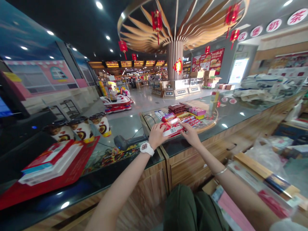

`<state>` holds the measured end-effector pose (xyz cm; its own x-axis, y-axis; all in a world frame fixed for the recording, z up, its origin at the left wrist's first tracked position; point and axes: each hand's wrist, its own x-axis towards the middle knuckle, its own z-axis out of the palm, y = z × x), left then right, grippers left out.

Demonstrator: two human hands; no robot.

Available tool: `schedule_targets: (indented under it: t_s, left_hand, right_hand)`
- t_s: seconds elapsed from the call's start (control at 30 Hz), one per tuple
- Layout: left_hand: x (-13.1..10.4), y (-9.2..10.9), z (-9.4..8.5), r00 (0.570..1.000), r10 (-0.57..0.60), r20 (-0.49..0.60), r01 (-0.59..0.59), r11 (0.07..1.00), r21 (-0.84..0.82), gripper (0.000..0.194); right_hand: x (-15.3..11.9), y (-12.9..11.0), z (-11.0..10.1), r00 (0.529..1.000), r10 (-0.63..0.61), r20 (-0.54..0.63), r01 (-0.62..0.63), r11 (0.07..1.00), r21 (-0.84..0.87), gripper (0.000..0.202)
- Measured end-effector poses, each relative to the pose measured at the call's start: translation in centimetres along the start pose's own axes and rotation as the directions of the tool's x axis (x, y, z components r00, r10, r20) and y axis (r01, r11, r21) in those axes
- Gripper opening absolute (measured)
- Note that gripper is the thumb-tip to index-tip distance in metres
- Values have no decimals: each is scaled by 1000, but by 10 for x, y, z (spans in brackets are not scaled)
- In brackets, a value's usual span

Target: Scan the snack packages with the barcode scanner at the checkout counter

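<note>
Over the glass counter, my left hand (157, 134), with a white watch on the wrist, grips the left end of a red-and-white packet (172, 131) that shows a barcode. My right hand (191, 135) has its fingers closed on the right end of the same packet. Shiny glare covers part of its top. Right behind it lie red snack packs (191, 120), a purple-and-orange pack (168, 117), dark brown packets (178, 108) and pink-and-yellow boxes (197, 111). Left of my left hand, a black barcode scanner (124, 142) rests on the counter with its cable.
Several lidded cups (100, 124) stand at the counter's left, beside a stack of boxes (51, 160) on a red sheet (81, 163). A gold-and-blue long box (267, 176) and plastic bags (267, 154) lie low at right. Covered goods (264, 85) sit on the far counter.
</note>
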<state>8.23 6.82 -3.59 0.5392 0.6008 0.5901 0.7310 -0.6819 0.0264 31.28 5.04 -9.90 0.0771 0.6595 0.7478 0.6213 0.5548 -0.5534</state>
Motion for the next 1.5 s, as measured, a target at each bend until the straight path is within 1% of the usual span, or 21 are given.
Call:
schedule_targets:
  t_s: [0.13,0.3,0.43,0.63,0.8,0.9,1.0,1.07,1.17,1.3,1.5]
  left_hand:
    - [-1,-3,2,999,-2,34,3,1000,-30,43]
    - [0,-7,5,998,5,58,-1,998,-62,37]
    - [0,-11,10,997,9,81,-3,997,-75,37]
    - [0,-13,15,992,1,129,9,997,-72,38]
    - [1,-10,11,984,26,178,-12,997,-78,37]
    - [-1,-6,4,983,19,181,-10,999,-51,35]
    - [-6,0,-4,989,42,145,-38,999,-28,31]
    - [-9,6,-10,989,73,125,-69,997,-29,29]
    - [-11,14,-15,989,83,125,-84,996,1,24]
    - [-9,16,-15,984,92,150,-94,995,9,22]
    - [-8,10,-9,986,81,146,-81,997,-4,21]
  right_hand:
    - [1,2,0,998,4,55,1,996,-84,39]
    - [2,3,1,993,-2,116,24,981,-191,38]
    - [3,1,0,985,2,174,47,959,-279,38]
    - [4,-1,-1,973,14,228,68,934,-350,29]
    - [0,-9,-1,972,26,231,73,909,-409,26]
    - [-2,-17,-1,971,24,238,88,889,-449,28]
    - [-4,-24,-2,974,6,226,99,889,-448,32]
    - [-5,-27,-4,974,-27,226,120,905,-409,34]
    - [-5,-29,-6,964,-75,254,161,928,-337,32]
    - [-4,-27,-7,958,-64,280,155,935,-319,30]
    - [-3,-25,-6,957,-34,289,132,937,-325,31]
